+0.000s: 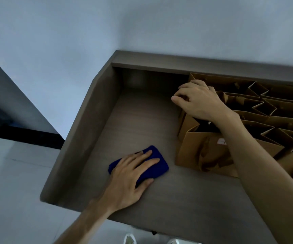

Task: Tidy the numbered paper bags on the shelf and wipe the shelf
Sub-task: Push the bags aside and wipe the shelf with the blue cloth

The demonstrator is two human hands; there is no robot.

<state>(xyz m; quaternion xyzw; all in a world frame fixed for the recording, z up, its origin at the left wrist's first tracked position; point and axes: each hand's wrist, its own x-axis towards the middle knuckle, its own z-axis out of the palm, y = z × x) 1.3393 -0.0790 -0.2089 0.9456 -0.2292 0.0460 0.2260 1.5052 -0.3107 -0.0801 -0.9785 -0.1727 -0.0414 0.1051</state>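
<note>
Several brown paper bags [203, 152] stand open-topped in rows on the right half of a grey-brown wooden shelf [138, 120]. My right hand [198, 101] reaches over the left end of the rows, its fingers curled over the top edges of the bags there. A folded dark blue cloth [157, 165] lies on the bare left part of the shelf. My left hand [129, 175] presses flat on it with straight fingers. A white label shows on the front bag beside my right forearm; no number is readable.
The shelf has a raised left side wall [82, 131] and a back rim [195, 65] against a pale wall. Light floor [10, 191] lies below to the left. More bags [286, 106] fill the shelf out to the right edge of view.
</note>
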